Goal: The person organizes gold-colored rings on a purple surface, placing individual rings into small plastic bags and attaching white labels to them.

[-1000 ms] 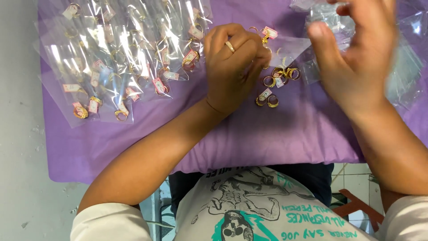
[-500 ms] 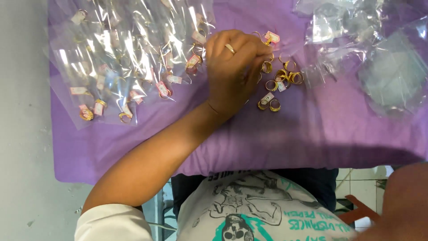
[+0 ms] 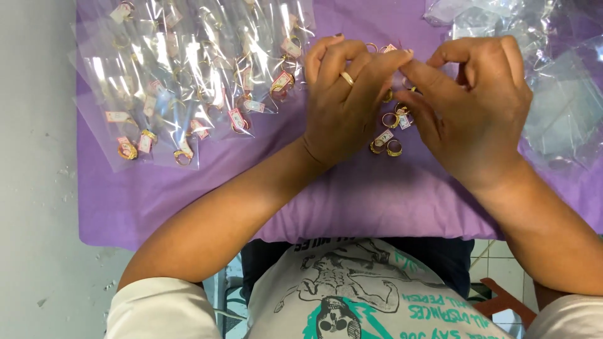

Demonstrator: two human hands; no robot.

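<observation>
My left hand (image 3: 342, 103) and my right hand (image 3: 474, 103) meet fingertip to fingertip above a purple cloth (image 3: 377, 201). The left hand wears a gold band and its curled fingers pinch a small tagged gold ring (image 3: 389, 48), whose pink tag peeks out above them. The right hand's thumb and forefinger are pinched right beside it; what lies between them is hidden. Just below the hands, several loose gold rings with paper tags (image 3: 388, 135) lie on the cloth.
A spread of clear plastic sleeves holding tagged rings (image 3: 188, 81) covers the cloth's left half. Empty clear bags (image 3: 553, 94) lie crumpled at the right. A grey floor (image 3: 34, 188) runs along the left, and my printed shirt sits below the cloth's near edge.
My right hand dropped out of sight half a second ago and has come back up to meet the left hand's fingertips. The left hand has stayed over the loose rings.
</observation>
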